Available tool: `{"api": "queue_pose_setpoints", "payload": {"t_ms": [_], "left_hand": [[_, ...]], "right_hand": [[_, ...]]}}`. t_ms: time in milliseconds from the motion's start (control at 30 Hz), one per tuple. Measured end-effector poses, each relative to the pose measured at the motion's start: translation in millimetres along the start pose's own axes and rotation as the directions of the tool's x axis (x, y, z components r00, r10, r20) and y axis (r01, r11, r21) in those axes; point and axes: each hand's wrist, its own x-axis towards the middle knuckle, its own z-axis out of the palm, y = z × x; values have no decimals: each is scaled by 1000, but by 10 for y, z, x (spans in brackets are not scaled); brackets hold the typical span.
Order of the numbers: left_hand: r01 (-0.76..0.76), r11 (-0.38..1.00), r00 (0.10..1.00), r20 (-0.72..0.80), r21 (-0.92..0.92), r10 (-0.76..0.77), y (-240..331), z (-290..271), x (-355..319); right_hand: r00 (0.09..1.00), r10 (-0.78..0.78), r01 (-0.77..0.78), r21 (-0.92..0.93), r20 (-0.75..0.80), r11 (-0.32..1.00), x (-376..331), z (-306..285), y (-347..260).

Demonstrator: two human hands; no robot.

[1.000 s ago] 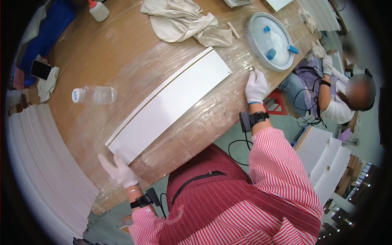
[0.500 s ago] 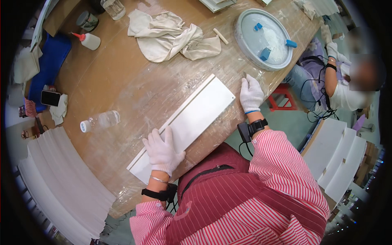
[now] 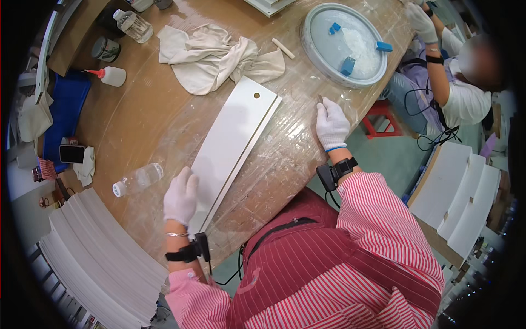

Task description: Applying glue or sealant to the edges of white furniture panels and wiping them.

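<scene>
A long white board (image 3: 233, 129) lies slantwise on the work table, with a groove along its right edge and a round hole near its far end. My left hand (image 3: 181, 198), in a white knit glove, grips the board's left edge near its close end; the fingertips are partly hidden. My gloved right hand (image 3: 332, 125) is closed to the right of the board, apart from it. Between its thumb and forefinger a small, dark, thin piece (image 3: 320, 98) sticks out, too small to name.
Beyond the board are a crumpled cloth (image 3: 213, 57), a whitish stick (image 3: 283, 48) and a round lid (image 3: 315, 66) bearing white powder and blue blocks. At left lie a clear bottle (image 3: 139, 178) and a glue bottle (image 3: 112, 76). Stacked white panels (image 3: 98, 257) stand nearby; a co-worker (image 3: 466, 93) sits right.
The board has been turned over: its grooved edge is now on the right and a hole shows. My left hand has moved left, from the board's top to its edge. My right hand keeps its small piece.
</scene>
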Motion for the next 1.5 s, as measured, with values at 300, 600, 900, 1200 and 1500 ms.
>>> {"api": "queue_pose_setpoints", "payload": {"t_ms": [300,600,900,1200,1500], "left_hand": [[-184,925,836,-443,332,325,96,999,4],[50,983,885,-463,179,40,-463,738,-493],[488,861,674,-688,142,-269,-1406,1029,-1206],[496,865,640,-702,68,-312,-1436,1041,-1183],[510,848,655,-705,144,-274,-1477,1078,-1203]], "right_hand": [[993,-109,89,307,49,948,-142,-88,-595],[763,-552,501,232,338,834,-408,-24,-846],[871,-486,480,83,76,873,-76,279,-858],[637,-680,594,332,363,733,-582,395,-1572],[786,-558,572,28,266,820,-320,543,-1370]]}}
